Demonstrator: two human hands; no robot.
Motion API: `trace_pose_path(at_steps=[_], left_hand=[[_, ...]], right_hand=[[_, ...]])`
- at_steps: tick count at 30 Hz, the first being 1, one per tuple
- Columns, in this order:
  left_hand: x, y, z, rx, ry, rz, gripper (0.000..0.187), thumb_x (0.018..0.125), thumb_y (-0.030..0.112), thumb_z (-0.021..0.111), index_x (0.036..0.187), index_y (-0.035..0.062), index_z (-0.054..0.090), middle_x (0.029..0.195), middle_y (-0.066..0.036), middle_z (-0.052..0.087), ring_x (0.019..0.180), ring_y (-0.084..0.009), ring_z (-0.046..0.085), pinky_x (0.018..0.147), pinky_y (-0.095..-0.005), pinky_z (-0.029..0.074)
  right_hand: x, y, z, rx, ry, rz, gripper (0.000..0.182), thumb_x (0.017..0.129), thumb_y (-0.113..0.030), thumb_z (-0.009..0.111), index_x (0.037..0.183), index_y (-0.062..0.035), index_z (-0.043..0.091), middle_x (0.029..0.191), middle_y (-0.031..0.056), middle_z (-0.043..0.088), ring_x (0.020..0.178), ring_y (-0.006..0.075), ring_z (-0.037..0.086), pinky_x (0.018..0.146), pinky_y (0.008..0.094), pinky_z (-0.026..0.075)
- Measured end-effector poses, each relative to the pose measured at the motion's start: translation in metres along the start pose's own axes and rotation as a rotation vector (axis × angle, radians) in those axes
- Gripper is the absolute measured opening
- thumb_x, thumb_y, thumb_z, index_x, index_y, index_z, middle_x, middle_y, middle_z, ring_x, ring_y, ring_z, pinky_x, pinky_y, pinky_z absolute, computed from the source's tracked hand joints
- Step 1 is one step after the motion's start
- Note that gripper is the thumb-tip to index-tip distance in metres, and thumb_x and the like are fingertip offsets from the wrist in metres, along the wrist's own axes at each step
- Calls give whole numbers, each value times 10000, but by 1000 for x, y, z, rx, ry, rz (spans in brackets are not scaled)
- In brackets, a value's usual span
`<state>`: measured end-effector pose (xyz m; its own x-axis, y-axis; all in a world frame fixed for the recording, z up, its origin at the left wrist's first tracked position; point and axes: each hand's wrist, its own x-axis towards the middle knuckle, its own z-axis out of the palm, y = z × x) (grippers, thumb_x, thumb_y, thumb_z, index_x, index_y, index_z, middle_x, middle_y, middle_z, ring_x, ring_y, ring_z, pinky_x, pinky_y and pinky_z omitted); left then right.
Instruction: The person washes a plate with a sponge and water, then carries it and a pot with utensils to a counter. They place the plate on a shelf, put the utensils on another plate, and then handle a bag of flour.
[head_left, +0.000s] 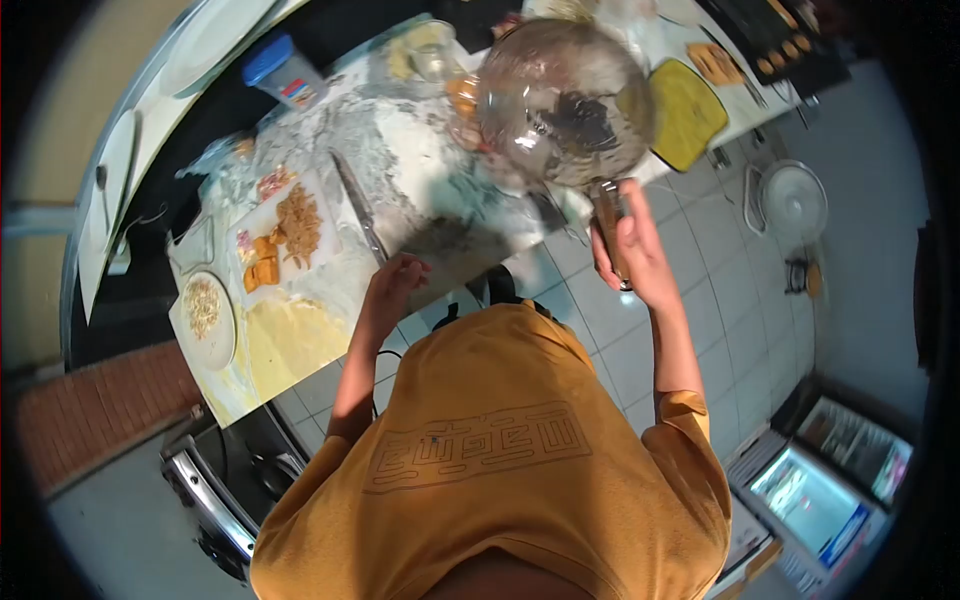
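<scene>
My right hand (pixel 640 245) is closed around the brown handle of a wok (pixel 560 95). Its round, shiny metal bowl is held up at the far right part of the table and hides what lies behind it. My left hand (pixel 396 285) is at the table's front edge with its fingers curled in, and nothing shows in them. Just beyond it lies a long knife (pixel 355 200), its handle end close to my fingers. Left of the knife, a white cutting board (pixel 322 215) bears shredded brown food (pixel 298 225) and orange-brown pieces (pixel 262 265).
A plate (pixel 222 345) of pale chopped food sits at the table's left end. A blue-lidded container (pixel 285 70) stands at the back left. Right of the wok is a yellow-green tray (pixel 688 115). White powder covers parts of the table (pixel 410 140). A stool (pixel 793 198) stands at right.
</scene>
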<state>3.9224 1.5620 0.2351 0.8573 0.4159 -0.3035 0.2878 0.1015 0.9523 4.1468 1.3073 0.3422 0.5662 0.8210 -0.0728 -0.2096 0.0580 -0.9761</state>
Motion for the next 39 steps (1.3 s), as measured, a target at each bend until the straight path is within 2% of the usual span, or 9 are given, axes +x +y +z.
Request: trace_pose_path(at_steps=[5,12,13,14,19,26,33,35,39], left_hand=[[-21,-7,5,35,-187,0,226,980,209,510,1017,-9,556,984,-64,615,882,-125,586,825,-270,470],[-88,-64,-5,24,-311,-61,219,982,207,507,1027,-4,544,984,-64,610,899,-140,598,819,-274,475],[-98,-73,-7,34,-310,-82,221,981,210,509,1019,-4,547,979,-64,612,885,-141,601,808,-274,476],[-108,-80,-9,40,-304,-100,222,980,213,510,1011,-3,550,973,-64,614,872,-142,603,796,-274,477],[-158,-95,-26,97,-292,-102,229,975,224,520,991,0,564,943,-54,614,830,-137,596,775,-271,476],[-171,-110,-38,88,-281,-121,233,983,243,502,1013,22,570,978,-46,618,844,-125,601,775,-256,459],[-175,-103,-36,47,-212,-87,237,969,261,522,1044,41,567,991,-46,623,847,-127,603,770,-253,448],[-183,-106,-44,37,-212,-92,245,967,269,525,1049,42,566,995,-49,624,849,-129,603,771,-256,447],[-181,-97,-46,86,-196,-109,211,981,218,457,1045,41,554,1020,-60,605,887,-148,581,813,-275,442]], right_hand=[[-71,-17,15,-217,433,-410,348,952,-101,494,1242,-64,305,772,131,576,587,152,538,546,292,471],[-173,77,-4,-1360,1176,-140,312,904,-34,502,1180,9,364,806,210,632,670,363,643,545,442,483],[-196,124,-11,-1488,1139,312,361,879,-25,481,1211,24,348,908,270,629,718,438,629,562,503,488],[-225,179,-19,-1650,1036,243,421,864,-18,455,1260,21,317,941,272,622,675,430,633,561,515,502],[-338,288,20,-1547,604,882,566,841,6,459,1366,-8,246,946,245,623,792,407,645,638,500,523],[-316,182,29,-1233,1246,527,314,888,-19,408,1195,14,353,964,298,583,799,484,586,667,535,483],[-346,249,41,-1532,679,502,244,870,4,439,1097,-8,349,878,294,588,776,503,573,621,538,453],[-335,211,37,-1387,1150,411,282,856,39,438,1110,-2,324,802,297,594,751,477,591,574,539,455],[-321,199,23,-1358,1400,227,305,841,57,444,1115,-9,327,817,305,597,782,486,591,610,548,466]])
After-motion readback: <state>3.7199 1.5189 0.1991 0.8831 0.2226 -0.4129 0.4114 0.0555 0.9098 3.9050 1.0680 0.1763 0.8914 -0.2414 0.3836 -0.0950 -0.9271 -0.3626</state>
